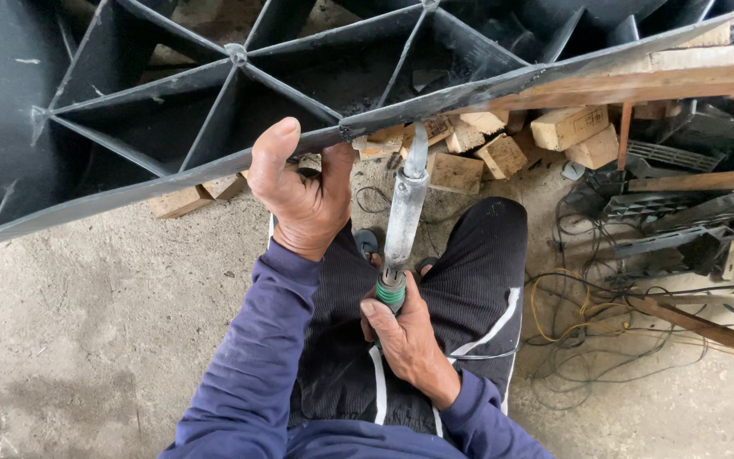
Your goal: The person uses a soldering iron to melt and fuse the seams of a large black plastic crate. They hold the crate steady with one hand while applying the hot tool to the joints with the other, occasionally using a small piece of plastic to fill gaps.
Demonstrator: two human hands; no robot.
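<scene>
right hand [409, 340] closed round green grip of metal rod tool [404, 217], tip up against edge of black ribbed panel [214, 93]. left hand [299, 191] clamped on same edge, just beside tip. step: working the edge. next needs steady tip contact. wood blocks [503, 140], cables [605, 314] on concrete floor [87, 314].

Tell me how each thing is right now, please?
Left hand: gripping the panel's edge.
Right hand: shut around the tool's handle.
Tool: upright, tip against the panel's edge.
Panel: black, ribbed, tilted, its edge towards the person.
Wood blocks: piled loose under the panel.
Wires: tangled on the floor.
</scene>
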